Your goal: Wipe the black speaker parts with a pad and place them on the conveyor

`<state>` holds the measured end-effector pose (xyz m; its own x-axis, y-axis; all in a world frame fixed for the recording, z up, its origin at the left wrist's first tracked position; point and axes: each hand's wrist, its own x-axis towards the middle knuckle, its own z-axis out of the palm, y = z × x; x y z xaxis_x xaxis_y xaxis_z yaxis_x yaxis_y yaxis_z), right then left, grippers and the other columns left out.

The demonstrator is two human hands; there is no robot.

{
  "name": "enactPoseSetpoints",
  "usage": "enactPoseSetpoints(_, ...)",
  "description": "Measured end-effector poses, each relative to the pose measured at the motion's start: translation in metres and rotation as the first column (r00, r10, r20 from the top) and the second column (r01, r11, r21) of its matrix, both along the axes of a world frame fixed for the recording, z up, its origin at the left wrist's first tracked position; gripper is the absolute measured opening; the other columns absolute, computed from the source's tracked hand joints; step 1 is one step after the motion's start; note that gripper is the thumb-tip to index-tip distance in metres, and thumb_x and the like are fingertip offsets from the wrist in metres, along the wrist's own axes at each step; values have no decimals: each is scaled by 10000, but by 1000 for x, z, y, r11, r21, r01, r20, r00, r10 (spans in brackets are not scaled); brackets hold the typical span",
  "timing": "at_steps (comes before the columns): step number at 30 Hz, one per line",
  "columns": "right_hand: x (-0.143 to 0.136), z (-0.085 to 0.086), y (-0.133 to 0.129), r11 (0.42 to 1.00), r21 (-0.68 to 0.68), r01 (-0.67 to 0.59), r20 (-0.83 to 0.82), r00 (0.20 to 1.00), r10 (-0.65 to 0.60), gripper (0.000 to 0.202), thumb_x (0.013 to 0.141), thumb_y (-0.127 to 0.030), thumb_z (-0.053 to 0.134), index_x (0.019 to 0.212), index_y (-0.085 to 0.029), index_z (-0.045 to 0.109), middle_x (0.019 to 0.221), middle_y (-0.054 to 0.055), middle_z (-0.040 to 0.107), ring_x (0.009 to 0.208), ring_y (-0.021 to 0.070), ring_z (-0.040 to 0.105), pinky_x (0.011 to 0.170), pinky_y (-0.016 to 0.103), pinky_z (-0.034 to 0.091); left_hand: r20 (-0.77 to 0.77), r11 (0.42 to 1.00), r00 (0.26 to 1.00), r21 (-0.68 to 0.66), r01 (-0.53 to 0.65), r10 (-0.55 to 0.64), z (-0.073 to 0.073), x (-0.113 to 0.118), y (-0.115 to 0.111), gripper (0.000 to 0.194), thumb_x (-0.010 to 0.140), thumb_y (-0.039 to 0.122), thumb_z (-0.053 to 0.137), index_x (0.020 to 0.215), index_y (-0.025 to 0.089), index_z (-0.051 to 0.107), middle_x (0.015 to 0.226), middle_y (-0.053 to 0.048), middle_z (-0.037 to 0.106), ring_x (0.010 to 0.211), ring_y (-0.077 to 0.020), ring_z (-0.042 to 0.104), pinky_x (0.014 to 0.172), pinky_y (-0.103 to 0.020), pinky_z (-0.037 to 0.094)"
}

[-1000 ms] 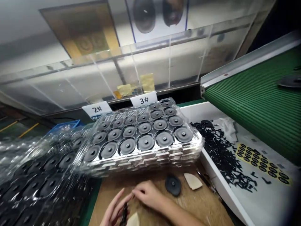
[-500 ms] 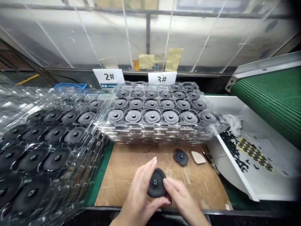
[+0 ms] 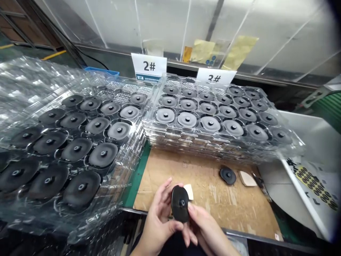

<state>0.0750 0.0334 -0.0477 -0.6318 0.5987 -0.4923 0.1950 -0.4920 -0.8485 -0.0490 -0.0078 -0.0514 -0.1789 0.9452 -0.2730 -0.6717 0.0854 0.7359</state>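
You've got a blk disc (image 3: 179, 209) btwn both hands over the near edge of the brown board (image 3: 213, 209), tilted, its center stud facing you. Your L hand (image 3: 160, 218) grips it w/ thumb at the near edge & fingers behind; your R hand (image 3: 204, 224) is closed on its R edge, thumb nr the stud. A tan wedge (image 3: 189, 192) shows just past the disc's far R edge, partly hidden; can't tell if they touch. Farther R on the board: a 2nd blk disc (image 3: 228, 175), then another tan wedge (image 3: 247, 178) w/ a dark tool (image 3: 262, 186) just beside it. Clear tray stack (image 3: 202, 142) w/ rows of discs sits at the board's far side; another tray stack (image 3: 134, 145), also w/ discs, is L. White bin (image 3: 303, 195) at R holds a yellow sticker sheet (image 3: 317, 186).
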Motion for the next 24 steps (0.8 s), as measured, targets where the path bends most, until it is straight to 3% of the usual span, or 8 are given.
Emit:
enactPoseSetpoints(4, 10, -15, 2, 980, 198, 4, 128, 991, -30, 614, 874, -606, 221, 926, -118, 590, 585, 44, 585, 380, 97, 434, 405, 222, 361, 205, 997, 976, -52, -59, 69, -2, -13, 0, 748, 502, 355, 808, 1191, 254, 534, 1194, -114, 604, 1172, -306, 487, 982, -358, 380)
enactPoseSetpoints(8, 32, -39, 25, 862, 503, 62, 322, 913, -253, 408, 862, -465, 442, 1162, -198, 520, 860, 57, 541, 600, 142, 523, 636, 306, 469, 379, 993, 920, -93, -67, 98, -6, -23, 0, 551, 635, 351, 733, 1151, 247, 570, 1223, -96, 583, 1192, -326, 461, 1023, -464, 329)
enactPoseSetpoints(11, 36, -58, 29, 765, 644, -11, 372, 879, -300, 356, 824, -414, 515, 1111, -210, 567, 970, 90, 501, 767, 202, 558, 739, 374, 475, 488, 991, 865, -109, -71, 116, -8, -26, 0, 434, 697, 343, 681, 1116, 263, 600, 1200, -74, 601, 1183, -314, 476, 1026, -473, 327)
enactPoseSetpoints(14, 30, -65, 22, 690, 717, -103, 348, 910, -226, 263, 848, -354, 485, 1023, -193, 597, 1026, 114, 546, 867, 225, 577, 758, 370, 486, 534, 988, 835, -135, -70, 132, -7, -28, 0, 328, 753, 283, 635, 1080, 257, 629, 1142, -67, 638, 1164, -274, 503, 1038, -424, 322)
enactPoseSetpoints(18, 18, -46, 27, 627, 756, -190, 311, 946, -88, 191, 866, -275, 475, 967, -209, 623, 833, 55, 639, 789, 186, 606, 718, 307, 497, 532, 988, 838, -149, -46, 120, -3, -27, 0, 354, 754, 266, 634, 1107, 248, 614, 1132, -77, 642, 1145, -258, 521, 1022, -392, 352)
enactPoseSetpoints(22, 6, 5, 43, 615, 779, -126, 290, 941, -175, 199, 877, -265, 480, 1032, -211, 593, 799, 33, 604, 648, 140, 563, 598, 252, 472, 473, 991, 878, -135, -2, 66, 6, -19, 5, 492, 715, 280, 674, 1190, 278, 545, 1140, -70, 637, 1108, -251, 548, 992, -381, 390)
enactPoseSetpoints(24, -1, 33, 43, 579, 813, -58, 223, 950, -217, 242, 890, -252, 458, 1119, -221, 529, 890, 42, 597, 714, 143, 562, 643, 255, 474, 425, 991, 904, -129, 22, 36, 11, -11, 8, 538, 708, 265, 685, 1218, 281, 516, 1139, -59, 636, 1117, -234, 538, 990, -345, 391)
